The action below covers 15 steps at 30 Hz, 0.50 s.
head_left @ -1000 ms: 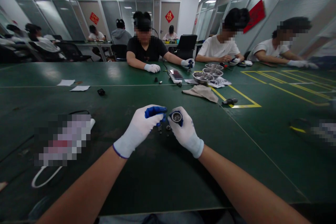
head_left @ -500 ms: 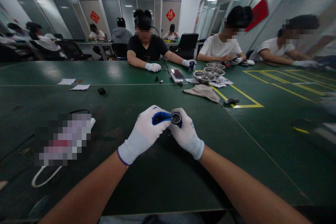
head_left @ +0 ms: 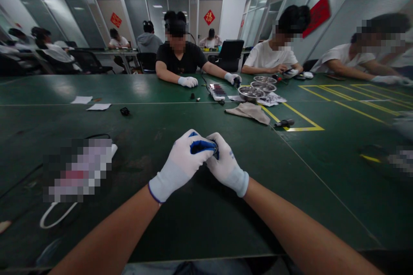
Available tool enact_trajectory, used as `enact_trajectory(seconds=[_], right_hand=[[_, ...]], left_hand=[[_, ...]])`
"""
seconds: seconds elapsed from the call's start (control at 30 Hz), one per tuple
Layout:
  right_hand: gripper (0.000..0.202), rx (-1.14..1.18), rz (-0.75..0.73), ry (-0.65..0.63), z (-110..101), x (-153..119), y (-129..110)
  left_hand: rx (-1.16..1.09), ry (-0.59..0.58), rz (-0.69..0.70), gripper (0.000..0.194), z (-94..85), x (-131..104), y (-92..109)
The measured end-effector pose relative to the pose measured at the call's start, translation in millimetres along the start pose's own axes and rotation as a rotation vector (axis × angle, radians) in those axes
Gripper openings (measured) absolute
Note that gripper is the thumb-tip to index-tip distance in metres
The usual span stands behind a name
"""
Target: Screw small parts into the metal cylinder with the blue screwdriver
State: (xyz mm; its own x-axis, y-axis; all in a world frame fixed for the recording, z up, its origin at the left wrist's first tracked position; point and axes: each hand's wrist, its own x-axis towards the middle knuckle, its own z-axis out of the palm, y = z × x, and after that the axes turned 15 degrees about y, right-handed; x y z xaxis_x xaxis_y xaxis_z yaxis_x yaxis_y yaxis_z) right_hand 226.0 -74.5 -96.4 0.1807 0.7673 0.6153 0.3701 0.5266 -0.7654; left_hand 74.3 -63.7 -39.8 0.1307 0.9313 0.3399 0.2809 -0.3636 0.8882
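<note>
Both hands wear white gloves with blue palms and meet above the green table (head_left: pixel 180 245). My right hand (head_left: pixel 225 161) is closed around a small round dark part with a metallic rim (head_left: pixel 215 148), mostly hidden by the fingers. My left hand (head_left: pixel 185 159) has its thumb and fingers pressed together against that part from the left; whether they pinch something smaller is hidden.
A pixelated device with a white loop (head_left: pixel 80 169) lies at the left. Further off are a black clip-like piece (head_left: pixel 125 111), a beige cloth (head_left: pixel 250 112), a dark tool (head_left: pixel 284 123) and steel bowls (head_left: pixel 251 93). People sit across the table.
My left hand has shifted slightly right, over the round part, and its fingers now cover most of the ring face that showed before. My right hand has barely moved.
</note>
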Motion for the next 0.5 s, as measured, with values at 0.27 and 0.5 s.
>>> enact_trajectory(seconds=[0.27,0.5], right_hand=[[0.016,-0.077,-0.036,-0.083,-4.2,1.8,-4.0],[0.013,-0.099,-0.031,-0.075,-0.8,1.4,3.9]], left_hand=[[0.226,-0.040,0.017,0.007,-5.0,4.2,7.4],[0.347,0.058,0.064,0.005,4.5,-2.0,3.8]])
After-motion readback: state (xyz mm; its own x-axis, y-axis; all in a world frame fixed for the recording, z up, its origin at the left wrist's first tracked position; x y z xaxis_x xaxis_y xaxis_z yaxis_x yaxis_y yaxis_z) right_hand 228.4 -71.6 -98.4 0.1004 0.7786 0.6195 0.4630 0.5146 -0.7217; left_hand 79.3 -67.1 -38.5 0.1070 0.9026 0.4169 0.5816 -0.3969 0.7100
